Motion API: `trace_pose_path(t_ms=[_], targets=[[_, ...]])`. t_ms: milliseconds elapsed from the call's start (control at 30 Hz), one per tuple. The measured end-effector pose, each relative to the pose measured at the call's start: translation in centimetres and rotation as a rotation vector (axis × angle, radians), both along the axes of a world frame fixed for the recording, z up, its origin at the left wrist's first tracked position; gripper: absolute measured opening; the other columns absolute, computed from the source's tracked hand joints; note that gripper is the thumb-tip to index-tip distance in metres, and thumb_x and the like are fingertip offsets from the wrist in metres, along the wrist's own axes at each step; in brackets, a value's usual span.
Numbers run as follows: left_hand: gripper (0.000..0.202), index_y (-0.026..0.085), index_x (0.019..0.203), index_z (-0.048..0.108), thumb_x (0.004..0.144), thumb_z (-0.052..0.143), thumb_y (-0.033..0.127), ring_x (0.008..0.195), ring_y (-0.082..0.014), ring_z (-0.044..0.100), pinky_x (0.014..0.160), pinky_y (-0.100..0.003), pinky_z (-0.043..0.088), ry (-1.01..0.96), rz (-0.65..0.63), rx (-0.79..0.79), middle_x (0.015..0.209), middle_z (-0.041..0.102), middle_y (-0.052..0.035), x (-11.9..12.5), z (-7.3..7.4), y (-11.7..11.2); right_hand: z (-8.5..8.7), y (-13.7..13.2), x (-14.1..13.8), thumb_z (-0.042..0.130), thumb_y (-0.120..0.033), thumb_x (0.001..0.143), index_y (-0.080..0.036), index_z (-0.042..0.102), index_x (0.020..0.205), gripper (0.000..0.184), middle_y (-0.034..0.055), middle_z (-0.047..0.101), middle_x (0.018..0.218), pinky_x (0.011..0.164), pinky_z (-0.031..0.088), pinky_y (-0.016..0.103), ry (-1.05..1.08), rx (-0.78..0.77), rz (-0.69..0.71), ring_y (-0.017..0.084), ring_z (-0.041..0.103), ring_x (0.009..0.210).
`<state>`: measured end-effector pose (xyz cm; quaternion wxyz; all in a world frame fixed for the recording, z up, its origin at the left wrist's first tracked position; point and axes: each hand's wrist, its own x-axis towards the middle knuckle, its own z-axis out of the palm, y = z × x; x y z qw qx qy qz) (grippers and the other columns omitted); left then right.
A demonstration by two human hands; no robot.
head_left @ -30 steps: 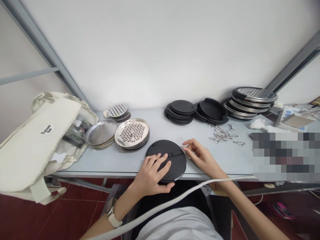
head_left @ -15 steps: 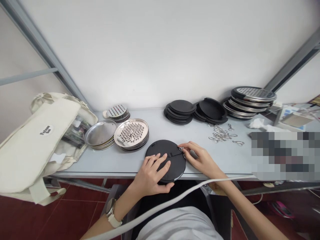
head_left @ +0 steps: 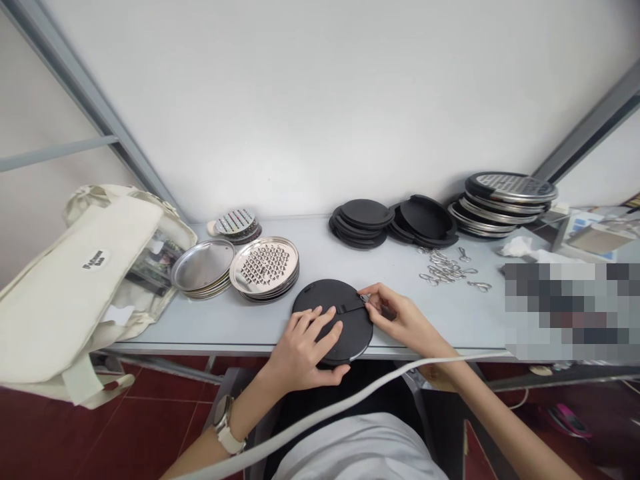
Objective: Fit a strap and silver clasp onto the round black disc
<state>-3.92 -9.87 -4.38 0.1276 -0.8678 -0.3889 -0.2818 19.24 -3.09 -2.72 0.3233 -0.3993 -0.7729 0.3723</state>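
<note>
A black round plastic piece (head_left: 350, 330) lies near the front edge of the table, with a narrow slot and a small tab at its middle. My left hand (head_left: 304, 348) rests over its left side, fingers spread on top and thumb at the near rim. At the piece's right rim, my right hand (head_left: 397, 313) pinches a small metal wire clip (head_left: 365, 298) between thumb and fingertips. The clip touches the rim and is partly hidden by the fingers. Several loose wire clips (head_left: 445, 268) lie behind my right hand.
Stacked metal grater discs (head_left: 267, 265), plain metal discs (head_left: 203, 265) and small grater discs (head_left: 235, 223) stand left. Black round parts (head_left: 361, 217) and black-rimmed graters (head_left: 507, 193) line the back. A cream bag (head_left: 95, 287) leans left. A white cable (head_left: 370, 393) crosses in front.
My right fingers have shifted slightly on the clip at the rim. My left hand stays on the black piece. The whole view has moved very slightly.
</note>
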Motion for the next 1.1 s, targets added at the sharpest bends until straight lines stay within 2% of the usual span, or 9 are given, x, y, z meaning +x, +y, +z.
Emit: trace_pose_path(t_ms=[167, 367, 633, 833, 967, 1100], targets=[[0.051, 0.015, 0.117, 0.06, 0.078, 0.056, 0.048, 0.115, -0.0307, 0.051, 0.091, -0.043, 0.04, -0.005, -0.001, 0.005, 0.129, 0.055, -0.0131, 0.01, -0.01, 0.0, 0.16, 0.0, 0.07, 0.046, -0.033, 0.092, -0.02, 0.05, 0.109, 0.022, -0.0039, 0.044, 0.07, 0.06, 0.037, 0.023, 0.03, -0.086, 0.031, 0.011, 0.043, 0.063], [0.051, 0.015, 0.117, 0.06, 0.078, 0.055, 0.047, 0.115, -0.031, 0.05, 0.091, -0.043, 0.04, -0.008, -0.006, -0.006, 0.13, 0.054, -0.0128, -0.01, -0.09, 0.02, 0.31, 0.01, 0.09, 0.045, -0.035, 0.092, -0.02, 0.05, 0.109, 0.023, -0.0037, 0.043, 0.07, 0.058, 0.035, 0.023, 0.027, -0.102, 0.031, 0.011, 0.04, 0.062], [0.051, 0.015, 0.117, 0.06, 0.078, 0.055, 0.048, 0.115, -0.0306, 0.05, 0.091, -0.043, 0.04, -0.007, -0.005, 0.002, 0.128, 0.055, -0.0134, 0.01, 0.0, 0.0, 0.26, -0.07, -0.02, 0.046, -0.033, 0.091, -0.02, 0.051, 0.107, 0.022, -0.0038, 0.044, 0.068, 0.06, 0.037, 0.023, 0.012, -0.058, 0.011, 0.011, 0.042, 0.062], [0.051, 0.015, 0.117, 0.059, 0.078, 0.056, 0.048, 0.115, -0.0307, 0.051, 0.091, -0.043, 0.041, -0.002, 0.006, -0.01, 0.129, 0.055, -0.0134, 0.06, 0.09, -0.07, 0.18, -0.09, -0.01, 0.045, -0.033, 0.091, -0.02, 0.054, 0.1, 0.019, -0.0037, 0.046, 0.065, 0.055, 0.037, 0.023, -0.036, -0.005, -0.019, 0.011, 0.041, 0.058], [0.051, 0.015, 0.117, 0.059, 0.078, 0.055, 0.047, 0.115, -0.031, 0.05, 0.091, -0.043, 0.04, 0.001, 0.015, -0.016, 0.129, 0.055, -0.013, 0.06, -0.01, -0.02, 0.31, -0.21, -0.15, 0.044, -0.035, 0.092, -0.02, 0.058, 0.104, 0.023, -0.0004, 0.056, 0.072, 0.059, 0.042, 0.024, -0.033, 0.039, -0.05, 0.013, 0.05, 0.064], [0.051, 0.015, 0.117, 0.059, 0.078, 0.055, 0.047, 0.115, -0.0312, 0.05, 0.091, -0.043, 0.041, 0.0, 0.014, -0.012, 0.129, 0.055, -0.0132, 0.02, -0.05, 0.0, 0.39, -0.15, -0.22, 0.044, -0.032, 0.093, -0.022, 0.061, 0.106, 0.023, 0.0052, 0.064, 0.099, 0.079, 0.047, 0.028, -0.002, 0.11, -0.055, 0.017, 0.06, 0.089]])
